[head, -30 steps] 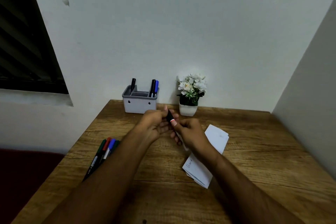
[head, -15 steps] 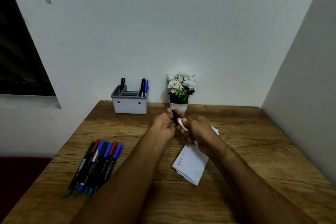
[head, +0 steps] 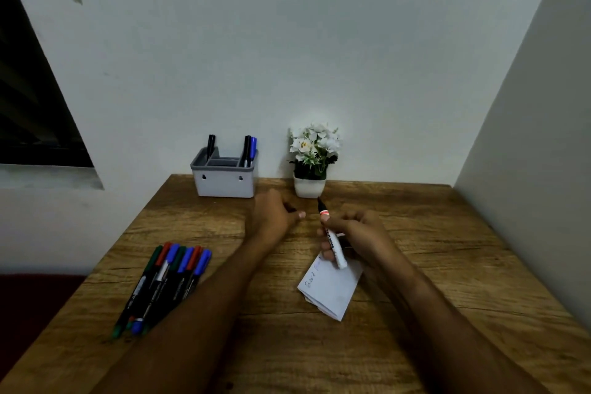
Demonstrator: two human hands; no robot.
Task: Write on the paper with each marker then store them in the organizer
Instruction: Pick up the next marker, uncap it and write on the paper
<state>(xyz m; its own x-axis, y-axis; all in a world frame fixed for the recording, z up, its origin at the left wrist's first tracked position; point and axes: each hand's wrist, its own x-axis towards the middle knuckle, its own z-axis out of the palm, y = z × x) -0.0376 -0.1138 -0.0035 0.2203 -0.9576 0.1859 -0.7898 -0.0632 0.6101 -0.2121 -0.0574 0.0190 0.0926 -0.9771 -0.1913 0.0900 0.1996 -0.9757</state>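
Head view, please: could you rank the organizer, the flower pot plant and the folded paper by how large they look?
1. Organizer and folded paper: look alike; paper is nearer, so unsure.
2. Flower pot plant: slightly smaller.

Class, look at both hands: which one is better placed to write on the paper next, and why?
The right hand. It grips the uncapped marker, tip exposed, directly above the paper. The left hand is further from the paper and seems to hold only a small dark piece, probably the cap.

Right hand [head: 358,233] grips uncapped marker [head: 332,240]; left hand [head: 275,214] perhaps its cap.
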